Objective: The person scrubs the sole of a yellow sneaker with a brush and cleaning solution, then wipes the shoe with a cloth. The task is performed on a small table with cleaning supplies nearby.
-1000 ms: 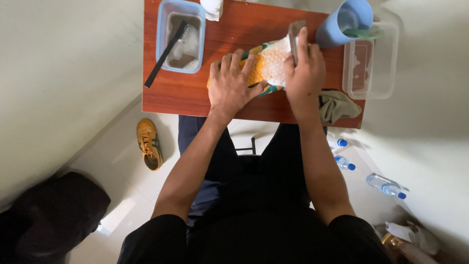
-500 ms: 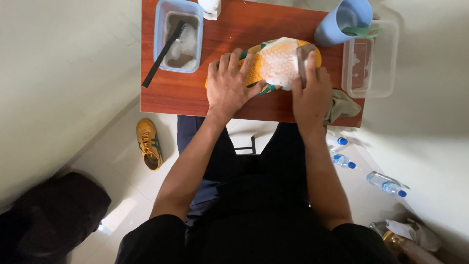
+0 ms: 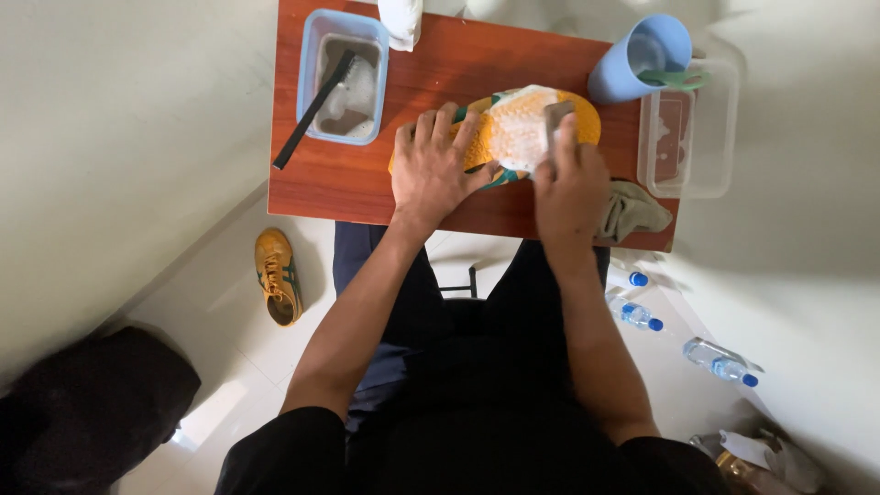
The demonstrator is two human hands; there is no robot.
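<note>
A blue tub (image 3: 313, 55) with a black brush (image 3: 312, 112) sits at the left of my table (image 3: 367, 179), close enough to reach. My left hand (image 3: 435, 165) lies spread flat on the orange shoe (image 3: 500, 133), pressing so it cannot slide. The shoe lies sole up, covered in white foam. My right hand (image 3: 568, 179) grips a small brush (image 3: 555, 117) against the sole. A grey cloth (image 3: 632, 209) waits beside it.
</note>
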